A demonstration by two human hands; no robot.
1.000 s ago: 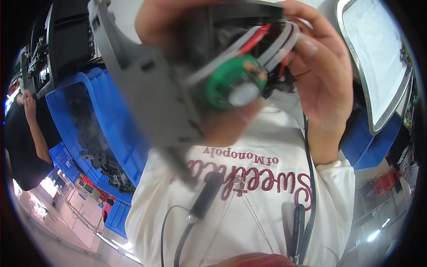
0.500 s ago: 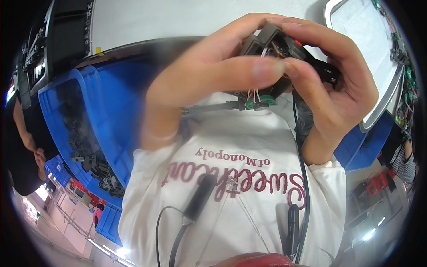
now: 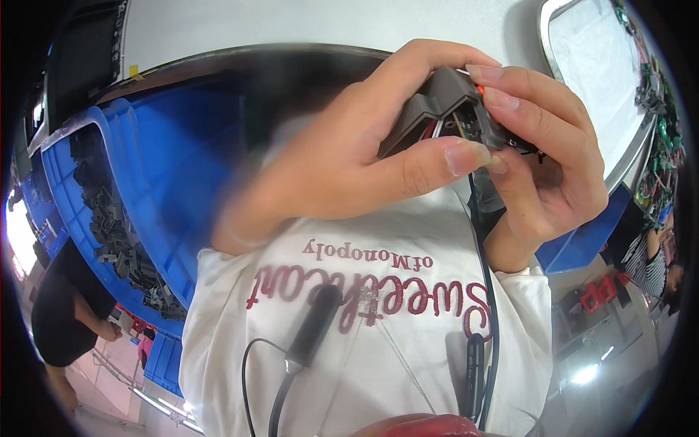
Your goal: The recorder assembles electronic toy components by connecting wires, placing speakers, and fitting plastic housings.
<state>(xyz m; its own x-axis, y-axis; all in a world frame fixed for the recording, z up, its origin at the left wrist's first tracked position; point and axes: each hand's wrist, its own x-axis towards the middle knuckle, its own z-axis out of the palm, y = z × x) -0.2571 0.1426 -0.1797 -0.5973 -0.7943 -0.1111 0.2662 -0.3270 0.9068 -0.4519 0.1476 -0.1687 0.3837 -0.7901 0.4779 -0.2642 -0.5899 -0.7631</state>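
Observation:
A dark grey plastic housing point(image 3: 450, 93) is held up in front of my chest, over the near edge of the table. My left hand point(image 3: 375, 149) wraps its left side, fingers behind and thumb across the front. My right hand point(image 3: 557, 156) pinches its right end with fingertips above and thumb below, the two thumbs almost meeting. Between them the housing's opening shows thin wires point(image 3: 437, 129) and part of a board. A small red part point(image 3: 480, 90) lies by the right fingertips. Most of the housing's back and underside is hidden by my hands.
On the left stands a blue bin point(image 3: 138, 156) with many small dark plastic parts point(image 3: 109, 226). A white metal-rimmed tray point(image 3: 593, 58) is at the upper right, green circuit boards point(image 3: 659, 146) beyond it. Co-workers' arms point(image 3: 91, 320) show at left. A black cable point(image 3: 482, 240) hangs along my shirt.
The housing has tilted and sunk slightly, with both hands still on it. The green round part on white wires below it is now out of sight. My left thumb has moved down and right.

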